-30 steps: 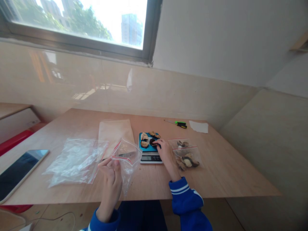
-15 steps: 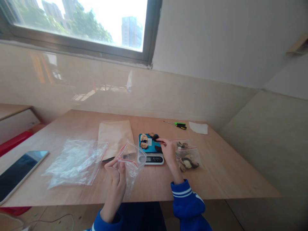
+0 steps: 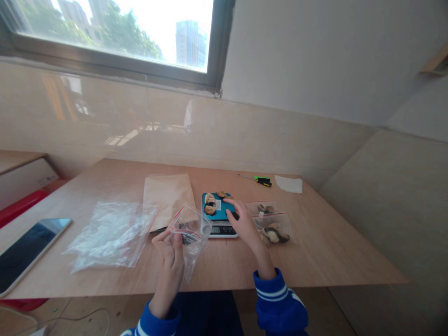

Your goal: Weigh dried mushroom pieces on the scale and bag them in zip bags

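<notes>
Mushroom pieces (image 3: 210, 210) lie on the blue pan of the scale (image 3: 217, 217): 2 along its left, more at the back, and a dark piece (image 3: 236, 216) at the right. The right hand (image 3: 247, 228) hovers there, finger and thumb apart; whether it touches the dark piece I cannot tell. A light pinch lifted straight up should suit pieces that look dry and brittle, without jolting the pan. The left hand (image 3: 170, 256) is clamped on a clear bag (image 3: 190, 261) near its red zip line. The bag overlaps the scale in view, so its loose film is best held off it, mouth wide. Near the right wrist, 2 filled bags (image 3: 288, 227) on the desk (image 3: 332, 261) deserve elbow room.
</notes>
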Available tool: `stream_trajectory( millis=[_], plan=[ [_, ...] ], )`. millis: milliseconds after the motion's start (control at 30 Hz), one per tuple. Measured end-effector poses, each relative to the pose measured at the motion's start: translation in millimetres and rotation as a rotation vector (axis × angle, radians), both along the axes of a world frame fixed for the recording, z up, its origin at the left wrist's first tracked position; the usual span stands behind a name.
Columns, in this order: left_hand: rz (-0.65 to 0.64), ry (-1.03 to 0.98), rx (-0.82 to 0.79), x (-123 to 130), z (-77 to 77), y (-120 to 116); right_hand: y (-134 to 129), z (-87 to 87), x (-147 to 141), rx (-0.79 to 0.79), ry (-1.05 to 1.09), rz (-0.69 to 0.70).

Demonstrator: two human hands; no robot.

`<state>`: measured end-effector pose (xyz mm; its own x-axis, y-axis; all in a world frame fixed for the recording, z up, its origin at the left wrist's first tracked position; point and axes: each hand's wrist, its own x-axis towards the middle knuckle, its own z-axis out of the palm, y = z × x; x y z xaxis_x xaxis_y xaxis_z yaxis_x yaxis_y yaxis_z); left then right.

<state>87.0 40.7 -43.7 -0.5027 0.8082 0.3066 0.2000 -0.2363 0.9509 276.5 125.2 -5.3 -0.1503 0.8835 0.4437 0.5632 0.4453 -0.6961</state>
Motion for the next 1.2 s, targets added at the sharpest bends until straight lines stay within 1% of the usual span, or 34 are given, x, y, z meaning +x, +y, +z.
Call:
stream_trajectory(
  millis=[33,67,133,167,233,300,400,433,467,533,567,600,633,700,767,867,933,967,1067,1200],
  plan=[
    [0.005,0.003,0.001,-1.1,-1.0,-0.1,4.9,-13.0,7.0,-0.018,-0.081,-0.084],
    [0.008,0.008,0.004,-1.9,-1.6,-0.2,8.5,-24.5,13.1,-0.042,-0.146,-0.140],
    [0.021,0.012,0.016,-2.2,-1.5,-0.5,12.5,-40.0,21.9,-0.081,-0.231,-0.191],
    [0.024,0.016,0.019,-1.9,-1.0,-0.8,13.2,-43.2,24.4,-0.094,-0.245,-0.193],
    [0.016,0.023,0.014,-1.3,0.2,-1.1,13.3,-40.6,26.3,-0.110,-0.236,-0.189],
    [0.014,0.021,0.010,-0.8,0.5,-1.2,11.6,-27.4,24.1,-0.126,-0.189,-0.193],
    [0.026,-0.002,0.015,0.0,-1.3,-0.3,2.2,6.3,11.7,-0.139,-0.015,-0.163],
    [0.025,-0.009,0.016,0.5,-2.0,0.1,-3.0,19.1,5.3,-0.145,0.064,-0.123],
    [0.017,-0.014,0.014,1.0,-2.4,0.6,-8.8,31.7,-1.8,-0.159,0.137,-0.055],
    [-0.001,-0.020,0.013,2.0,-2.1,1.3,-19.4,52.7,-16.0,-0.186,0.200,0.120],
    [-0.006,-0.023,0.014,2.3,-1.2,1.6,-22.7,59.7,-22.1,-0.185,0.201,0.187],
    [-0.006,-0.027,0.015,2.4,0.0,1.9,-23.7,63.6,-27.1,-0.169,0.189,0.219],
    [-0.003,-0.028,0.014,2.1,1.5,2.1,-22.0,64.1,-30.9,-0.141,0.170,0.214],
    [0.007,-0.028,0.005,0.7,4.7,2.2,-10.7,54.9,-35.6,-0.080,0.109,0.141],
    [0.019,-0.031,-0.012,-1.4,7.2,1.7,8.3,35.4,-38.1,-0.065,-0.001,0.088],
    [0.028,-0.051,-0.023,-3.7,8.1,-0.1,38.0,1.6,-42.2,-0.137,-0.186,0.129],
    [0.013,-0.067,-0.017,-4.2,7.3,-1.6,51.1,-15.3,-44.8,-0.150,-0.232,0.153],
    [0.008,-0.072,-0.013,-4.2,6.7,-2.2,55.0,-21.1,-45.5,-0.141,-0.234,0.153],
    [0.022,-0.058,-0.016,-3.7,5.5,-3.2,57.8,-29.3,-43.5,-0.117,-0.214,0.127],
    [0.041,-0.049,-0.020,-2.6,5.9,-1.7,52.9,-28.1,-35.8,-0.098,-0.171,0.089]
  ],
)
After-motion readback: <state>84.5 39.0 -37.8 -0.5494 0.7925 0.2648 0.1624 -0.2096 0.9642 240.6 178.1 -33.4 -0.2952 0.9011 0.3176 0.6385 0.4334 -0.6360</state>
